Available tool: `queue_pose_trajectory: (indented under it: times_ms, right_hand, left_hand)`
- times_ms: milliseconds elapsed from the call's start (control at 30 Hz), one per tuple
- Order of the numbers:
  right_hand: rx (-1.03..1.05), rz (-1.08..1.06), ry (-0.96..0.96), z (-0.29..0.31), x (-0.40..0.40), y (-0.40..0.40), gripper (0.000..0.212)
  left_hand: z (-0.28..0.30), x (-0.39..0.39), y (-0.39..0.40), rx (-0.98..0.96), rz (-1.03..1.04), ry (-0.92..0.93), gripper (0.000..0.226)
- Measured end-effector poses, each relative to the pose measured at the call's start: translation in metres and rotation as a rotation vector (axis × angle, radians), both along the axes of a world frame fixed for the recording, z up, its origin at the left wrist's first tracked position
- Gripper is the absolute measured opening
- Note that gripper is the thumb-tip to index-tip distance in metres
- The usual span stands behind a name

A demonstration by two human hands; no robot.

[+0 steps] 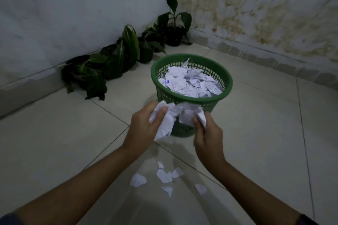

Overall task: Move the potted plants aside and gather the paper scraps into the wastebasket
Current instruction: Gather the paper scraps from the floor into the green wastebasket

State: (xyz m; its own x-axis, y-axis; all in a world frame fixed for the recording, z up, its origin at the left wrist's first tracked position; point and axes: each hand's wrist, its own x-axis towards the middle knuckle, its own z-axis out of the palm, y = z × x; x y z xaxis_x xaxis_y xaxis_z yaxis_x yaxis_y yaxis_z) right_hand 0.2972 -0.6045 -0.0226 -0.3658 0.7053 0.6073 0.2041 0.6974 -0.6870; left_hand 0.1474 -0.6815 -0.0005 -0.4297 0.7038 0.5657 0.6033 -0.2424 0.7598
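The person's left hand (144, 124) and right hand (206, 133) were raised together just in front of a green wastebasket (192, 100), each with its fingers curled round part of a bundle of torn paper (172, 115). The bundle spanned the gap between the two hands and hung against the near wall of the basket, just below its rim; a long scrap trailed down from the left hand's side.

The wastebasket stood upright on the tiled floor (256, 133), near the middle of the scene, and was filled close to its rim with paper scraps (190, 82). On the floor nearer the person, between the forearms, lay a few loose scraps (164, 175), well apart from the basket.

The potted plants (117, 56) stood in a row along the foot of the far left wall (54, 14), running into the corner, where the tallest plant (175, 29) sat in a dark pot. The right wall (274, 14) showed brownish stains.
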Motion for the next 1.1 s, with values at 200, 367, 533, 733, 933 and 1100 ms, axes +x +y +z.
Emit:
queue_pose_trajectory:
  times_ms: [200,367,533,733,933,1100]
  right_hand:
    - [0.114,-0.040,0.094,0.057,-0.023,0.027,0.023]
    - [0.134,-0.195,0.004,0.087,-0.038,0.067,0.020]
    - [-0.028,-0.243,-0.536,0.080,-0.041,0.107,0.036]
    - [0.035,-0.299,-0.448,0.076,-0.034,0.110,0.044]
    - [-0.025,-0.206,-0.410,0.077,-0.031,0.106,0.064]
    - [-0.004,-0.207,-0.671,0.079,-0.033,0.110,0.048]
  left_hand:
    - [0.050,-0.007,0.034,0.170,0.080,0.012,0.020]
    - [0.068,-0.021,0.060,0.246,0.196,-0.027,0.032]
    - [0.084,-0.018,0.089,0.309,0.241,-0.161,0.031]
    - [0.089,-0.013,0.130,0.222,0.245,-0.097,0.028]
    - [0.055,-0.028,0.145,-0.725,0.258,0.560,0.051]
    - [0.058,-0.031,0.151,-1.034,0.084,0.690,0.048]
